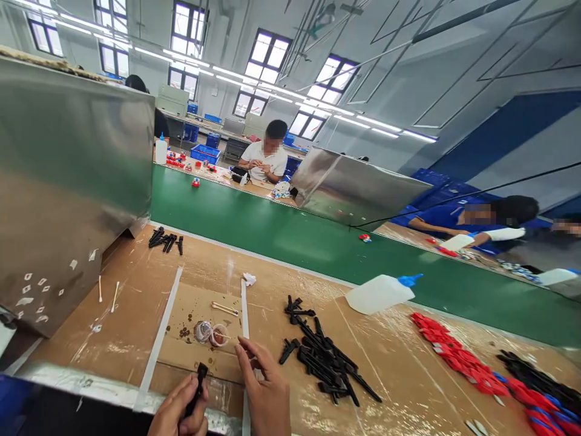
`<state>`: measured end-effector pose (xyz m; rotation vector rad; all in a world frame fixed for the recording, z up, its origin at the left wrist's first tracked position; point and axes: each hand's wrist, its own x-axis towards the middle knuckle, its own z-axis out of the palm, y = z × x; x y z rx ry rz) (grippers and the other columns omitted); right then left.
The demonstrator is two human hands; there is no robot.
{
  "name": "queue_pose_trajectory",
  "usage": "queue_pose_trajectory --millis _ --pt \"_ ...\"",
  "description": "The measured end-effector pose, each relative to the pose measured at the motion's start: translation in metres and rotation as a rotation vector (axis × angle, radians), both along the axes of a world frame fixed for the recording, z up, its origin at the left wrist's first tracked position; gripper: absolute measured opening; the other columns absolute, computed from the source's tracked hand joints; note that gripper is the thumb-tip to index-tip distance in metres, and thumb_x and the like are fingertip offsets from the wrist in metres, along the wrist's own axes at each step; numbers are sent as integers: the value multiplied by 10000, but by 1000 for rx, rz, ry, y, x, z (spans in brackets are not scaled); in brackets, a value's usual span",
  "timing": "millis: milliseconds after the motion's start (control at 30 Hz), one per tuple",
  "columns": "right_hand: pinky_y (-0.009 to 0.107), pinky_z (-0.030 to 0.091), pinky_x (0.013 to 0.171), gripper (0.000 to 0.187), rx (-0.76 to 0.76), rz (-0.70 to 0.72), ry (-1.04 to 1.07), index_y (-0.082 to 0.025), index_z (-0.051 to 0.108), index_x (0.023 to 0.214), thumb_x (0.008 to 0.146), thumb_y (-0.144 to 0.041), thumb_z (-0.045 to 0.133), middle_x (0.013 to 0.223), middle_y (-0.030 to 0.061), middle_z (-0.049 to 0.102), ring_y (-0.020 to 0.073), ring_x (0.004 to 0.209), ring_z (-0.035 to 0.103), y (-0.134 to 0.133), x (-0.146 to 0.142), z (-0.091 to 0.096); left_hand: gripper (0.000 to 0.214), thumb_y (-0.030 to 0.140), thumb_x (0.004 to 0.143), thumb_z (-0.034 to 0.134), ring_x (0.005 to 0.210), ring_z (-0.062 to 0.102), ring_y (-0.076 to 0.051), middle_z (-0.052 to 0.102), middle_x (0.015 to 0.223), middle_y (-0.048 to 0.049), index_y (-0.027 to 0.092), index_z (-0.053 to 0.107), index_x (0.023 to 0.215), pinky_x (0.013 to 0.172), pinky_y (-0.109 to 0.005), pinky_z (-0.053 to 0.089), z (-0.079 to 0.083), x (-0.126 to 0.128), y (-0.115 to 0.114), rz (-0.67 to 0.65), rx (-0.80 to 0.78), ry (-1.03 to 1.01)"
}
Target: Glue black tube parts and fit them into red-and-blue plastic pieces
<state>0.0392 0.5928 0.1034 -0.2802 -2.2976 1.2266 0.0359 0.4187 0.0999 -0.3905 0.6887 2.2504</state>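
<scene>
My left hand (179, 409) is closed around a black plastic part (198, 383), its blocky end pointing up. In my right hand (267, 387), thumb and forefinger pinch a thin cotton swab (228, 337), which reaches left over a small open pot (220, 335) with reddish-brown contents. Touching that pot on its left is a round, shiny lid or second pot (203, 331). Both stand on a piece of cardboard (181, 303) spotted with brown drops. Behind them lie more cotton swabs (225, 309).
Loose black parts (324, 351) are heaped to the right, with a white bottle (379, 295) behind and red parts (454, 351) beyond. More black parts (166, 241) lie near the green belt (254, 224). A metal panel (77, 181) stands at left. People sit across the belt.
</scene>
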Motion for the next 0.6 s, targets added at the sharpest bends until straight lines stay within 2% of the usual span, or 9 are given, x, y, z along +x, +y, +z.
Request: queue_pose_trajectory --millis 100,233,467,600 --pt "206 507 742 197 -14 21 -31 -261 723 1019 903 -395 636 989 -2 713 129 829 653 -4 -7 -2 493 542 550 887 372 147 -10 237 427 129 144 659 732 406 -156 100 -4 -1 -3 -14 11 -29" --pt "209 499 776 191 -17 72 -70 -246 719 987 920 -390 613 974 1 713 141 884 658 -8 -11 5 487 586 611 834 345 150 -10 236 420 130 169 632 763 390 -165 85 -7 -2 -6 -70 47 4" --pt "213 500 748 164 126 -2 44 -213 701 943 911 -351 618 886 10 716 142 777 670 -12 -9 15 467 590 651 807 307 172 -5 254 404 133 180 616 770 368 -167 98 -8 -3 -5 -97 103 37" --pt "215 525 740 215 41 -55 15 -190 713 932 890 -383 627 869 30 735 155 757 697 -10 -8 9 465 581 658 809 300 178 -3 286 405 130 178 619 790 354 -162 111 -4 -4 -1 -80 130 40"
